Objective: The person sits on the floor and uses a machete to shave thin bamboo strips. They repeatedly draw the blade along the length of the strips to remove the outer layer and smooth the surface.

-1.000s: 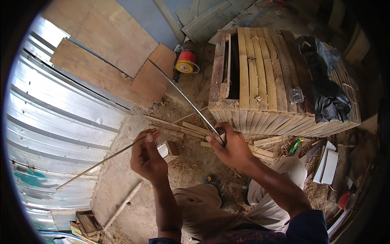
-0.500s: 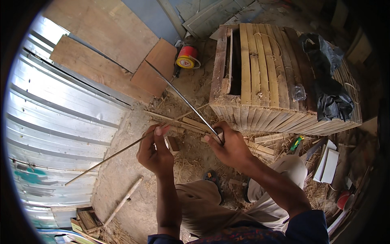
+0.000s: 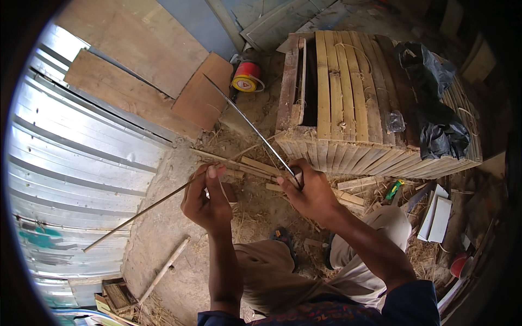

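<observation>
My left hand is closed, pinching a long thin bamboo strip between thumb and fingers. The strip slants from the lower left up past the hand toward the slatted box. My right hand is wrapped round the handle of a long, narrow-bladed knife. Its blade points up and to the left, crossing the line of the strip ahead of my left hand; whether the two touch I cannot tell. A pale thin sliver hangs beside my left fingers. Most of the knife handle is hidden by my right hand.
A large bamboo-slatted box with black plastic bags on it stands ahead right. Corrugated metal sheeting walls the left. A red and yellow bucket, wooden strips, a green-handled tool and shavings lie on the floor.
The knife's tip has shifted slightly to the right and up, and its blade stands a little steeper. Both hands keep their holds, and the view has moved slightly.
</observation>
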Demonstrator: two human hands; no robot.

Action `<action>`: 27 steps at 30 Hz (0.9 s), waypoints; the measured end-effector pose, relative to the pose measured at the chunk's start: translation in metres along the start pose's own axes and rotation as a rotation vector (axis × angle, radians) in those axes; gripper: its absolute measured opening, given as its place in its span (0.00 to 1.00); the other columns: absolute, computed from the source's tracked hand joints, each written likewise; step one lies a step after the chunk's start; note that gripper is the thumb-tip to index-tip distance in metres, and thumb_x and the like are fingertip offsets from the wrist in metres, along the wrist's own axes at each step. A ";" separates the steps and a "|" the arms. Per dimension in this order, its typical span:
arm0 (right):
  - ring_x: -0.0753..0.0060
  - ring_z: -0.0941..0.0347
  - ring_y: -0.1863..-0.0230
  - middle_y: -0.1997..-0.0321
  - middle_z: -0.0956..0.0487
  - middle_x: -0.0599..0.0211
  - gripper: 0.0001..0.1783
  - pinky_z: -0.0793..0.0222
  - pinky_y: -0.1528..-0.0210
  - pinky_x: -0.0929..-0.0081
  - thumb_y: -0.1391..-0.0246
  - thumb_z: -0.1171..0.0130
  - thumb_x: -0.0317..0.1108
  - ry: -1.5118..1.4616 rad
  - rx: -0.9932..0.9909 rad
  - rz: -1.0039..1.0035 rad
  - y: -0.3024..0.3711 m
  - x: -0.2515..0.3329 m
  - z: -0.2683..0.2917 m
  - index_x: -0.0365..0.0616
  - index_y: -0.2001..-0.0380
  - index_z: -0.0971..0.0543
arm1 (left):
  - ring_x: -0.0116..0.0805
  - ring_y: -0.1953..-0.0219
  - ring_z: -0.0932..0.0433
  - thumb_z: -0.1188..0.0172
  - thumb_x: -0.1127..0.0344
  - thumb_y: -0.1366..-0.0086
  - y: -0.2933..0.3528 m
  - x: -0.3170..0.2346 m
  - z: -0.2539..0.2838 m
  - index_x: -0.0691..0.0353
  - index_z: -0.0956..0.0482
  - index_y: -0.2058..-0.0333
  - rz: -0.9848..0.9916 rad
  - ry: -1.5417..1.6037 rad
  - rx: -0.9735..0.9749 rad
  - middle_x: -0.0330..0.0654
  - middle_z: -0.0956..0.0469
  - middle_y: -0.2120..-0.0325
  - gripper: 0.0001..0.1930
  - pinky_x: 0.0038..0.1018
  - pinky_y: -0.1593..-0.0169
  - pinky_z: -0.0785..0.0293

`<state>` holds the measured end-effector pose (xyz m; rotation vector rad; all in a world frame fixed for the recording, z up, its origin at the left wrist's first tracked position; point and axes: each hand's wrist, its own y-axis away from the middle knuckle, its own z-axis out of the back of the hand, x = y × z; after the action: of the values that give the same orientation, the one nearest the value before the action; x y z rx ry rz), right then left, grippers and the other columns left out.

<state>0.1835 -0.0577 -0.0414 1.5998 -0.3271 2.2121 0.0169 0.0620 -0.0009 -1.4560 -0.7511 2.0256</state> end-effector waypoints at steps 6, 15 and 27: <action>0.61 0.23 0.81 0.81 0.24 0.58 0.24 0.31 0.75 0.64 0.37 0.38 0.44 0.025 -0.006 0.022 0.001 -0.002 0.000 0.37 0.48 0.31 | 0.34 0.61 0.17 0.39 0.76 0.32 -0.002 0.001 0.000 0.71 0.15 0.68 0.019 0.059 0.006 0.47 0.14 0.69 0.06 0.28 0.56 0.22; 0.45 0.19 0.74 0.75 0.20 0.45 0.26 0.25 0.71 0.54 0.36 0.41 0.42 0.023 0.151 -0.001 0.007 0.017 -0.002 0.31 0.47 0.32 | 0.34 0.63 0.17 0.39 0.77 0.32 0.000 -0.004 0.003 0.73 0.16 0.68 -0.082 -0.017 0.031 0.48 0.15 0.69 0.06 0.29 0.57 0.21; 0.46 0.18 0.74 0.74 0.20 0.45 0.26 0.24 0.70 0.55 0.35 0.42 0.42 0.028 0.172 -0.013 0.002 0.019 -0.007 0.29 0.47 0.33 | 0.40 0.66 0.16 0.39 0.80 0.34 0.004 0.000 -0.003 0.74 0.18 0.67 -0.146 -0.002 0.029 0.50 0.15 0.69 0.03 0.31 0.60 0.19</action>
<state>0.1712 -0.0536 -0.0256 1.6502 -0.1201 2.3041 0.0192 0.0594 -0.0045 -1.3423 -0.8014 1.9203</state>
